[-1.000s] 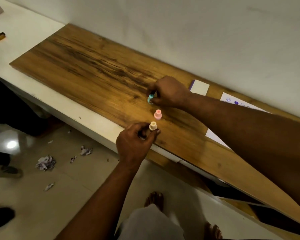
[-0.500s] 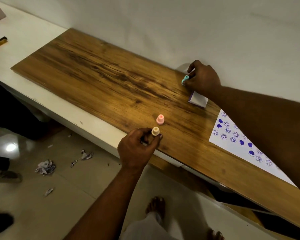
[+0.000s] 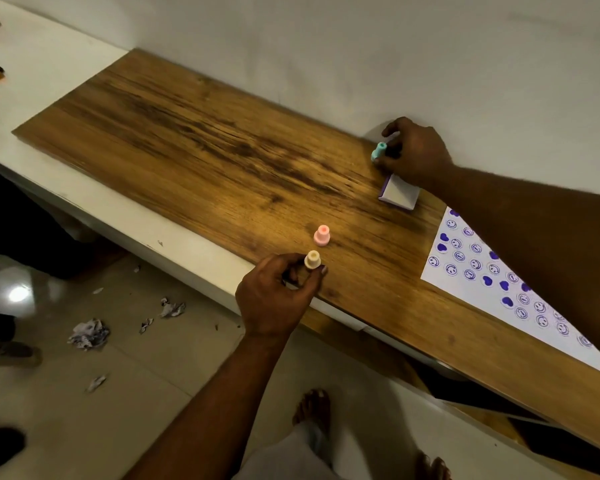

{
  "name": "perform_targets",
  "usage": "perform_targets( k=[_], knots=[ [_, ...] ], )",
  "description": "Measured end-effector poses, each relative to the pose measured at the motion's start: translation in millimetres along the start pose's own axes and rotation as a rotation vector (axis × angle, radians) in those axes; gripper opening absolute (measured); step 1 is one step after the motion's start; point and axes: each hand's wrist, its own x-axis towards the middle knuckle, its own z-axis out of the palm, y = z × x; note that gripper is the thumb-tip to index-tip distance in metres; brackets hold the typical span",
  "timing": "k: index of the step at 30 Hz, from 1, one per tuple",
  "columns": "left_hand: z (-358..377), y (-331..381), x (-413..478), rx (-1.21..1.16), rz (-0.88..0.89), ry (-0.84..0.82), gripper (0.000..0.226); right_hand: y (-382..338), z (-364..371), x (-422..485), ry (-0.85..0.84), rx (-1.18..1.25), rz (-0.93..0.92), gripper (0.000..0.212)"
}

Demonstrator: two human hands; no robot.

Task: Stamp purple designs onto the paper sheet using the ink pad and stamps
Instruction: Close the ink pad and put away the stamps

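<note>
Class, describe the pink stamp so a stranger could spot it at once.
On the long wooden board, find the near edge where the left hand pinches a peach stamp. Just beyond it stands the pink stamp, upright. It alone is untouched: the right hand holds the teal stamp.

left grip (image 3: pixel 274 296), right grip (image 3: pixel 418 155): bare | forearms (image 3: pixel 205 410): bare | legs: pale whitish cloth (image 3: pixel 284 459) | feet (image 3: pixel 314 407): bare
</note>
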Motion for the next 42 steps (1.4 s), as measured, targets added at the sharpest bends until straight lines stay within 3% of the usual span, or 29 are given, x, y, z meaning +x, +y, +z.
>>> perform_targets(
  k=[3,6,9,12,19,22,27,31,39,42],
  knots=[
    [-1,1,0,-0.001,-0.003,0.0,0.032,-6,-7,-9,0.114,0.136,-0.029,0.057],
    [-3,3,0,-0.017,-0.005,-0.01,0.033,-26,-15,-36,0.175,0.232,-0.183,0.043],
    [-4,6,0,-0.015,0.015,-0.006,0.034,-47,-12,-79,-0.08,0.168,-0.415,0.042],
    [-4,7,1,-0.011,0.016,0.007,0.035,-62,6,-106,-0.308,0.06,-0.517,0.048],
    [-4,8,1,-0.012,0.006,0.018,0.035,-79,31,-101,-0.34,0.042,-0.594,0.029],
    [-3,8,0,-0.01,0.008,0.011,0.034,-76,36,-85,-0.298,0.028,-0.556,0.028],
    [-3,5,2,-0.026,0.011,0.007,0.032,-47,26,-42,-0.089,0.014,-0.255,0.037],
    [-3,4,1,-0.024,0.0,0.008,0.032,-23,19,-23,-0.044,0.049,-0.11,0.046],
    [-1,4,0,-0.028,-0.001,0.016,0.031,-11,12,-28,-0.029,0.056,-0.117,0.053],
    [-2,6,2,-0.025,-0.015,0.003,0.033,-22,1,-44,0.118,0.131,-0.154,0.052]
  ],
)
